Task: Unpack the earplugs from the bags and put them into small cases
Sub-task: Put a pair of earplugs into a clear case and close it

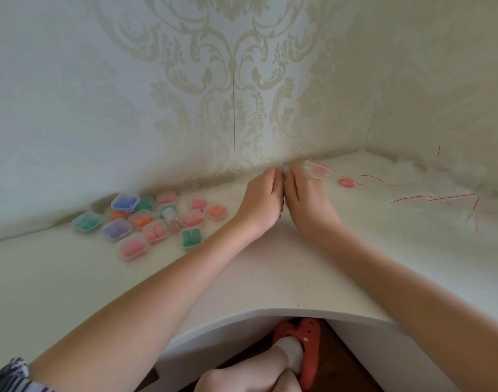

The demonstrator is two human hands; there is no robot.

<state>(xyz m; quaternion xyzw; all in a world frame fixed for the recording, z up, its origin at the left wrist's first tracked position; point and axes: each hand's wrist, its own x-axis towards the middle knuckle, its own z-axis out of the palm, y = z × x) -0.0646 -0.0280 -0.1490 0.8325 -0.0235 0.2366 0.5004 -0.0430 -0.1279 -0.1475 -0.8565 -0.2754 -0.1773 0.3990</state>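
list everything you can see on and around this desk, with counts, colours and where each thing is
small clear plastic cases: about sixteen, holding pink, orange, green, blue or purple earplugs; clustered on the left of the desk by the wall
clear plastic bags with red zip strips: a heap, count unclear; right of the desk
loose pink earplug: one; on the bags right of the hands
white curved desk: one; fills the corner
cream patterned wallpaper: both walls
red clog over white sock: one; on the floor under the desk
left hand: pinches a clear bag beside the right hand
right hand: pinches the same bag
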